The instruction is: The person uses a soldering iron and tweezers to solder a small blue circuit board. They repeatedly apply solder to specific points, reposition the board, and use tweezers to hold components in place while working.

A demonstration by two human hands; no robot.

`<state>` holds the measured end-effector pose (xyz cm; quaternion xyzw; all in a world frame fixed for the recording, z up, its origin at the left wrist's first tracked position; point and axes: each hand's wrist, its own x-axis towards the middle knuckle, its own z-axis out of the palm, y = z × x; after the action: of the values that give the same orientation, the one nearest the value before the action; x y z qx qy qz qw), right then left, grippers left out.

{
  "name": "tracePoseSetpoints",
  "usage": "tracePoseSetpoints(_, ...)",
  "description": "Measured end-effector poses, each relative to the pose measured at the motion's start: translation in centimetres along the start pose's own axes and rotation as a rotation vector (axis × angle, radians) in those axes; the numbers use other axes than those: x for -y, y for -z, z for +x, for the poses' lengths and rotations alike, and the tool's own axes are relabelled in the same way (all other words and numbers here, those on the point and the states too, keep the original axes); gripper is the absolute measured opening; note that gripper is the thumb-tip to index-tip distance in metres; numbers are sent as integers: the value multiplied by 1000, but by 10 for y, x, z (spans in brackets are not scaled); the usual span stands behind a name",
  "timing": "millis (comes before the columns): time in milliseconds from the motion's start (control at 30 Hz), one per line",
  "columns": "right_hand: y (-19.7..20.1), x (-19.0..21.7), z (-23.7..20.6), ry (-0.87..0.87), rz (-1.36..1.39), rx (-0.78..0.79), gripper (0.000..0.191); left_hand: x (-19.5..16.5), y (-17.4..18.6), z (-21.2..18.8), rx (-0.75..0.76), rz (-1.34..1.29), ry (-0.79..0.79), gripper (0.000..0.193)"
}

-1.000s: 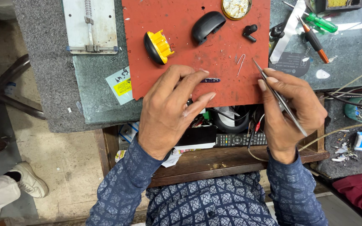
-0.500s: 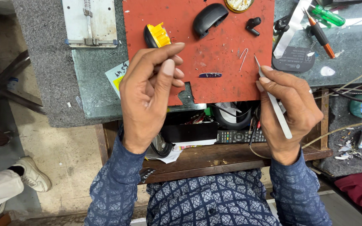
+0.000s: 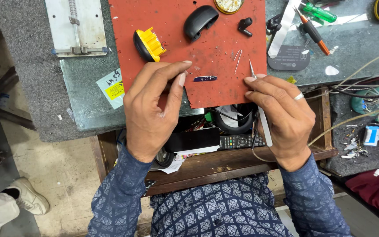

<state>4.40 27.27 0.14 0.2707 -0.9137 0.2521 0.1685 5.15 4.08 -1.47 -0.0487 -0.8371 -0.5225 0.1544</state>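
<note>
Left hand: the left hand (image 3: 154, 109) rests over the near edge of the red mat (image 3: 216, 39), fingers (image 3: 178, 70) stretched forward side by side and holding nothing; the thumb lies apart along the inner side.
Right hand: the right hand (image 3: 281, 116) pinches a pair of tweezers (image 3: 259, 103) between thumb and forefinger, the other fingers curled beneath; a ring sits on one finger.
Tweezers: slim and silver, held slanting, the pointed tip over the mat just above the right fingertips, the rear end running back across the palm.
Small dark strip: a small dark strip (image 3: 205, 78) lies flat on the mat between the two hands, just beside the left fingertips but not touching them, and near the tweezers' tip, a little to its left.
Bent wire: a thin bent wire (image 3: 237, 55) lies on the mat just beyond the tweezers' tip.
Mat's far part: a yellow and black part (image 3: 148, 44), a curved black shell (image 3: 200, 19) and a small black piece (image 3: 245, 25), all well apart from the fingers.
Tabletop: the tabletop (image 3: 88, 96) carries the mat, a metal plate (image 3: 77, 24) at far left, a yellow label (image 3: 112, 87), and screwdrivers (image 3: 314, 19) at far right.
Drawer: the open drawer (image 3: 224, 140) under the hands holds a remote control and cables.
</note>
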Motion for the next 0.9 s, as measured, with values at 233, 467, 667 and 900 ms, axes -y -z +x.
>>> tracePoseSetpoints(233, -1, -3, -5, -28, 98, -67, 19, 2, -2, -4, -69, 48, -46, 19)
tracePoseSetpoints(467, 2, 4, -13, -267, 459, -198, 16, 5, -6, -7, -121, 114, -84, 18)
tracePoseSetpoints(667, -26, -12, 14, -176, 837, -113, 15, 5, -7, -7, -95, 188, -151, 22)
tracePoseSetpoints(900, -43, -14, 36, -243, 874, -25, 16, 5, -7, -6, -102, 205, -159, 27)
